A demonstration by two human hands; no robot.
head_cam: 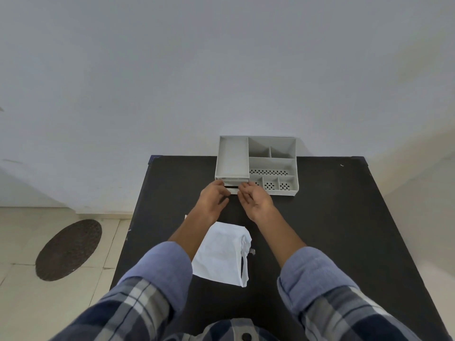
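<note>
A grey plastic organizer (270, 163) with several open compartments stands at the far edge of the black table (332, 217). Its low drawer (234, 191) sticks out a little at the front left, with a dark gap behind its front panel. My left hand (213, 196) grips the drawer front's left end with curled fingers. My right hand (254, 199) holds the right end, its fingertips on the panel and palm turned inward. A folded white cloth (221, 254) lies on the table between my forearms.
The table's back edge meets a plain pale wall (221, 70). A dark oval mat (69, 249) lies on the tiled floor to the left. The organizer's compartments hold nothing that I can see.
</note>
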